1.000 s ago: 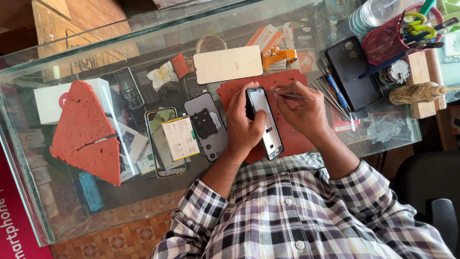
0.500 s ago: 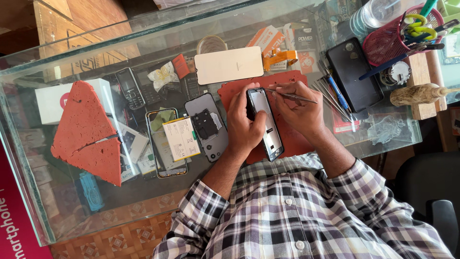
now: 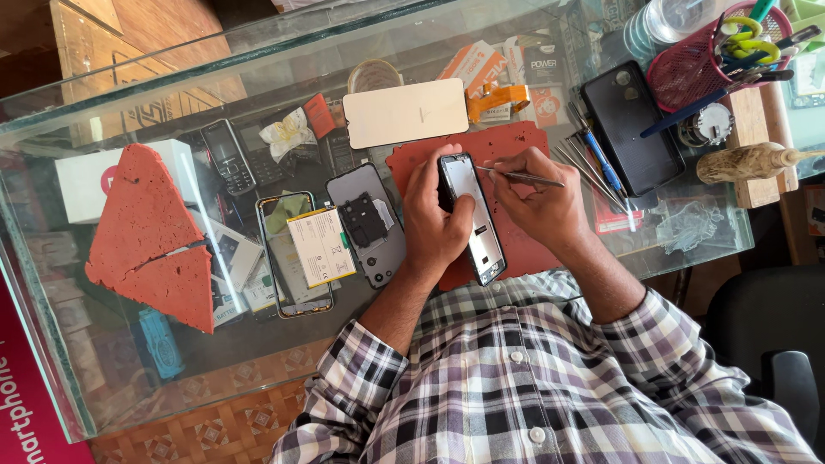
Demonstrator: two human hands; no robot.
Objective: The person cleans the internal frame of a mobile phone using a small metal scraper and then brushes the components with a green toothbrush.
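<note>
Tweezers [image 3: 520,177] have edged toward the phone frame [image 3: 471,216]; right hand [image 3: 537,204] pinches them, left hand [image 3: 434,219] clamps frame. A slip could possibly scratch internals.

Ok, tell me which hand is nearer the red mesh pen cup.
Right. The right hand, holding a thin metal tool, lies between the phone and the pen cup; the left hand grips the phone, farther away.

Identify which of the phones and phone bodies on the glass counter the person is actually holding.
The open phone frame on the red mat: the left hand grips it while the right hand holds tweezers to its top. The grey back cover and black phone lie untouched.
</note>
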